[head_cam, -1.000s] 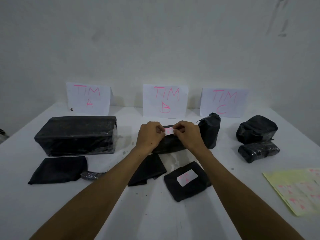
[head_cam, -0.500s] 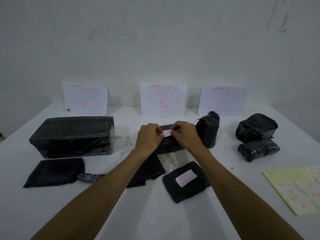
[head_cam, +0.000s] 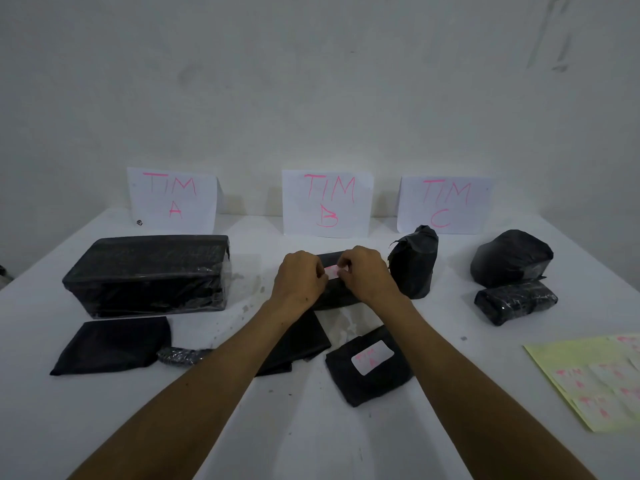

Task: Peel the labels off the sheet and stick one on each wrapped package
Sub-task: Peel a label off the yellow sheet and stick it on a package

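On the black wrapped package (head_cam: 332, 292) mid-worktop, below the TIM B sign (head_cam: 327, 202), my left hand (head_cam: 299, 280) and right hand (head_cam: 363, 275) pinch the label (head_cam: 332, 271) ends with curled fingers, laying it flat.

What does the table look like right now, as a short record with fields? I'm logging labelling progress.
left hand: left hand pinches the label on the middle package
right hand: right hand pinches the same label from the other side
already labelled: flat package with a "TIM A" sticker, near the person
label sheet: yellow label sheet at the right edge of the table
signs at the wall: TIM A, TIM B, TIM C
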The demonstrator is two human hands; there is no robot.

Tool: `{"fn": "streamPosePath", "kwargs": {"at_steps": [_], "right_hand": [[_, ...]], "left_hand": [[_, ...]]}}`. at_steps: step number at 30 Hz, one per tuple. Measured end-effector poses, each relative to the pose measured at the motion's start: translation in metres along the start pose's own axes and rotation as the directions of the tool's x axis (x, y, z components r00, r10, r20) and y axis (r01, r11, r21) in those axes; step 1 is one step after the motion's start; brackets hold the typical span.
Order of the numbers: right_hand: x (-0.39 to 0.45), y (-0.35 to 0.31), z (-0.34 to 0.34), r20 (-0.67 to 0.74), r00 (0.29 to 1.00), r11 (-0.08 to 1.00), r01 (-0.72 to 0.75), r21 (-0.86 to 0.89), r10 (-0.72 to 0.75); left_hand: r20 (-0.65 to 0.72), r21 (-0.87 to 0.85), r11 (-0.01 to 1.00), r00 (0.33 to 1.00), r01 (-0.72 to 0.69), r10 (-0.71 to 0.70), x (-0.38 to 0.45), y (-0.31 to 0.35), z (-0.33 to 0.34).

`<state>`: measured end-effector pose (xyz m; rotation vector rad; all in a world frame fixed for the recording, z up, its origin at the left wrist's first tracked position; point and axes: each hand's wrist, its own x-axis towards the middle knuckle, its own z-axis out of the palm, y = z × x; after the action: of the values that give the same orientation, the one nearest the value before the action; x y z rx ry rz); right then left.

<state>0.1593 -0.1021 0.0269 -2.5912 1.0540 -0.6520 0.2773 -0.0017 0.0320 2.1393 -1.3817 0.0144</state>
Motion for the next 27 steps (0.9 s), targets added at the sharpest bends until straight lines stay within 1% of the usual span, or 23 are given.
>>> {"fn": "streamPosePath", "kwargs": {"at_steps": [3, 6, 8, 10, 13, 17, 22, 27], "right_hand": [[-0.005, 0.000, 0.000, -0.018, 1.000, 0.999, 0.018, -0.048, -0.019], [-0.014, 0.006, 0.001, -0.075, 0.996, 0.992, 0.046, -0.116, -0.055], [-0.020, 0.013, 0.003, -0.117, 0.986, 0.978, 0.093, -0.185, -0.116], [-0.027, 0.020, 0.006, -0.138, 0.971, 0.956, 0.154, -0.251, -0.193], [-0.036, 0.028, 0.007, -0.145, 0.959, 0.943, 0.200, -0.264, -0.244], [-0.044, 0.029, 0.005, -0.097, 0.974, 0.947, 0.173, -0.269, -0.205], [-0.050, 0.027, 0.002, -0.081, 0.982, 0.935, 0.137, -0.327, -0.172], [-0.057, 0.023, 0.002, -0.014, 0.991, 0.932, 0.117, -0.344, -0.130]], "left_hand": [[-0.022, 0.086, 0.989, 0.993, -0.118, 0.120, -0.004, -0.003, 0.003], [-0.018, 0.162, 0.948, 0.960, -0.275, 0.281, -0.010, -0.006, 0.007], [0.015, 0.211, 0.900, 0.922, -0.380, 0.386, -0.015, -0.008, 0.010], [0.038, 0.233, 0.875, 0.903, -0.424, 0.428, -0.019, -0.013, 0.012], [0.047, 0.292, 0.870, 0.914, -0.399, 0.403, -0.025, -0.021, 0.015], [0.083, 0.424, 0.847, 0.945, -0.322, 0.318, -0.034, -0.025, 0.012], [0.088, 0.529, 0.803, 0.959, -0.275, 0.271, -0.037, -0.015, 0.006], [0.069, 0.547, 0.814, 0.980, -0.196, 0.189, -0.043, -0.010, 0.008]]}}
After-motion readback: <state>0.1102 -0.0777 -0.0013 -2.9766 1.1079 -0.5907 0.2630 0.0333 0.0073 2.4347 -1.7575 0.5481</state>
